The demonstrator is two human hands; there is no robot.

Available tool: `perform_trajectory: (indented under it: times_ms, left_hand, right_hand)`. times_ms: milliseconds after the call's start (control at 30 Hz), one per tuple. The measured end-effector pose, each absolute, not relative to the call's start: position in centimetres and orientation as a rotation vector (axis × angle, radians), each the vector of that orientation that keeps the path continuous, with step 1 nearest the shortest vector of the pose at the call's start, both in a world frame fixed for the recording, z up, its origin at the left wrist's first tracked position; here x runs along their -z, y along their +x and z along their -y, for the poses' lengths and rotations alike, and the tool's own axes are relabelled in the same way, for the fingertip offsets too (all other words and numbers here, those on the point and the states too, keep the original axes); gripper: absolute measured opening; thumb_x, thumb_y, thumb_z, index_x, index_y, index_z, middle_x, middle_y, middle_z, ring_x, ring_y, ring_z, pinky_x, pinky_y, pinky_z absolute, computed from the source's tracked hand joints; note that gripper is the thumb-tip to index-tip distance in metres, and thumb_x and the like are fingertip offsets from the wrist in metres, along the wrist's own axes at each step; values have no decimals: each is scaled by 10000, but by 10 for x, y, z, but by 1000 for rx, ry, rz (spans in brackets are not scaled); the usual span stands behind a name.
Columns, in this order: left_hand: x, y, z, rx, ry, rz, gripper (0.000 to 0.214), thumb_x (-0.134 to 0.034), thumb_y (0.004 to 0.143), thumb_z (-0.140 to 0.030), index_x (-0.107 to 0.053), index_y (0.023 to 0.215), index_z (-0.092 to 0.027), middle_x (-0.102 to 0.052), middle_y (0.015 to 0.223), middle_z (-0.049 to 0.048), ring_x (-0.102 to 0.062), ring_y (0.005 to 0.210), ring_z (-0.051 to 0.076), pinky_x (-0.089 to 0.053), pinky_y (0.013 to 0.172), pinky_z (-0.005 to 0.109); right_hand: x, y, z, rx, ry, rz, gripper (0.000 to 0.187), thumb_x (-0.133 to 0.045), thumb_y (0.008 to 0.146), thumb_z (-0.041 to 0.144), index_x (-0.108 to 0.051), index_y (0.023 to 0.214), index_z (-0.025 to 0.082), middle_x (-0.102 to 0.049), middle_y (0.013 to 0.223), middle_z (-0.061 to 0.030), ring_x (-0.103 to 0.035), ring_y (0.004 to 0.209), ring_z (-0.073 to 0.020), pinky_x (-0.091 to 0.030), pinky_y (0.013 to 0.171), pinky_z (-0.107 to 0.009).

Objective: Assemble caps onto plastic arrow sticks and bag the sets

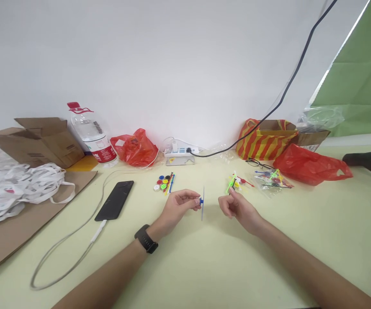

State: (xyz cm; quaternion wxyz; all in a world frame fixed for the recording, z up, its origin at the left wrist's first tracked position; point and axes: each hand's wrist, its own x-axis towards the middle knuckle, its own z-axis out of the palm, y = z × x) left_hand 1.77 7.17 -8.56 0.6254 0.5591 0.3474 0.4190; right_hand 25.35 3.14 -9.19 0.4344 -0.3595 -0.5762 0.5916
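Over the middle of the table, my left hand (pixel 182 205) pinches a small blue plastic piece (pixel 202 202) between thumb and fingertips. A thin, long blade stands upright at its end, seen nearly edge-on. My right hand (pixel 239 209) is raised to the right of it, apart from it, with curled fingers and the thumb pressed near the index finger. Whatever those fingers hold, if anything, is too small to make out. Just beyond it lies a loose pile of coloured plastic pieces (pixel 240 180). Round coloured discs (pixel 164 187) and thin coloured sticks (pixel 170 183) lie beyond my left hand.
A black phone (pixel 114 201) on a white cable lies at left, near white straps (pixel 18 189) on cardboard. Along the wall stand a bottle (pixel 93 137), a red bag (pixel 137 148), a power strip (pixel 181 150) and a striped bag (pixel 264 139). A clear packet (pixel 272 182) lies at right.
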Motion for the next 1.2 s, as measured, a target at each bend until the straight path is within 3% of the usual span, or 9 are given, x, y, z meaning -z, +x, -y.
perform_trajectory:
  times_ms: [167,433,567,667,767,933,1033,1200]
  left_hand:
    - [88,17,-73,-942,1193,-756,195,-841,793,-234,-775,947,-132,-751,802,55,-702,728,149,-534,708,242]
    - [77,6,-78,-944,775,-616,190,-810,779,-158,-774,954,-94,-745,863,75,-691,716,121,-567,706,200]
    - [76,3,-80,-949,709,-590,145,-763,812,-145,-762,945,-86,-739,842,89,-676,688,114,-566,676,190]
    - [76,2,-80,-939,698,-560,145,-753,823,-147,-759,950,-78,-736,856,99,-667,687,111,-560,674,189]
    - [76,1,-79,-932,672,-551,149,-767,813,-156,-757,941,-81,-727,842,96,-657,688,111,-555,683,197]
    - [73,0,-78,-928,648,-552,148,-768,824,-203,-755,922,-93,-692,808,81,-635,710,119,-532,667,211]
    - [73,0,-78,-914,643,-545,142,-763,833,-224,-746,897,-97,-657,777,66,-608,686,115,-516,637,216]
    - [73,0,-77,-893,653,-530,146,-782,819,-236,-711,805,-110,-625,738,47,-576,632,100,-495,594,208]
  right_hand:
    - [94,250,-33,-1420,-953,1329,587,-467,993,645,-640,680,181,-402,565,21,-327,552,-134,-190,541,-306]
    - [87,278,-47,-959,-1101,1185,499,-525,976,620,-636,731,200,-435,599,16,-380,562,-145,-262,523,-293]
    - [93,307,-66,-468,-1317,1317,385,-568,951,604,-642,947,227,-575,771,-21,-529,697,-198,-422,645,-321]
    - [104,319,-76,-145,-1478,1518,429,-585,932,585,-631,1181,239,-650,958,-78,-596,892,-272,-486,805,-402]
    - [116,320,-78,8,-1531,1744,470,-530,966,538,-583,1336,254,-653,1158,-120,-573,1100,-322,-457,977,-476]
    - [130,314,-78,40,-1657,2009,497,-401,1028,503,-510,1469,300,-549,1401,-134,-448,1325,-351,-394,1080,-535]
    - [134,314,-80,86,-1720,2054,498,-382,1030,525,-519,1467,329,-482,1487,-131,-397,1367,-379,-365,1084,-601]
    - [135,317,-82,165,-1745,2049,473,-434,1003,576,-606,1351,308,-462,1521,-138,-402,1371,-393,-353,1080,-616]
